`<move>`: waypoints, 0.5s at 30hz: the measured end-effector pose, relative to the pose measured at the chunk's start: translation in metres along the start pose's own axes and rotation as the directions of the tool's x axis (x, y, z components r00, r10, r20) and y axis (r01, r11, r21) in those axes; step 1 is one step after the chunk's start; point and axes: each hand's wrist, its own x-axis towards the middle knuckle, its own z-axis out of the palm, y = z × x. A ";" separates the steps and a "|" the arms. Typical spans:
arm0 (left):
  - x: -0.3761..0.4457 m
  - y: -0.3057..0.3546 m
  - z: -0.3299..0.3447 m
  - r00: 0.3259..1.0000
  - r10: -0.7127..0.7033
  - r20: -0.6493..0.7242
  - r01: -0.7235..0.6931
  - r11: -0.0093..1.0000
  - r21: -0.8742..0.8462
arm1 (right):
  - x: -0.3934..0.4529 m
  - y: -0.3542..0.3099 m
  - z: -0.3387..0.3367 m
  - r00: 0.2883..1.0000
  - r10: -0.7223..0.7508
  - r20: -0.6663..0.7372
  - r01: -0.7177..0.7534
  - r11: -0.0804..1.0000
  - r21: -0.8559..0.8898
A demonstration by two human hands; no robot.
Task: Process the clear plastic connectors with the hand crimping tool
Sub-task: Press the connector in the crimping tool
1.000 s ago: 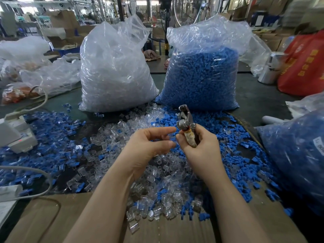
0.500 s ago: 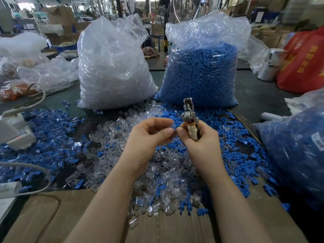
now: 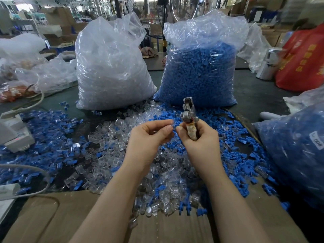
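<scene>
My right hand [image 3: 199, 139] grips a metal hand crimping tool [image 3: 189, 116] by its pale wrapped handle, jaws pointing up. My left hand [image 3: 149, 137] pinches a small clear plastic connector [image 3: 172, 123] between thumb and forefinger, right beside my right thumb and just left of the tool's pivot. Both hands hover above a loose heap of clear connectors [image 3: 112, 137] mixed with blue plastic pieces [image 3: 233, 130] spread across the table.
A tall bag of clear parts [image 3: 110, 67] and a bag of blue parts [image 3: 201, 71] stand behind the heap. Another blue-filled bag [image 3: 298, 146] is at right. A white device with cable [image 3: 14, 135] sits left. Cardboard [image 3: 70, 216] covers the near edge.
The tool has swung from tilted left to nearly upright and risen slightly. My left fingertips have closed in toward my right thumb with the clear connector.
</scene>
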 end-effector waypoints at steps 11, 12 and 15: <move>0.000 0.000 -0.001 1.000 0.020 -0.012 -0.020 0.998 0.051 | 0.001 0.004 0.001 1.000 -0.022 0.005 0.022 0.998 -0.054; 0.000 0.000 -0.001 1.000 0.023 -0.016 -0.022 0.999 0.049 | 0.001 0.005 0.000 1.000 -0.025 0.007 0.025 0.998 -0.063; 0.001 -0.002 -0.001 0.999 0.020 -0.034 -0.019 0.999 0.039 | 0.002 0.006 0.000 1.000 -0.018 0.019 0.020 0.997 -0.075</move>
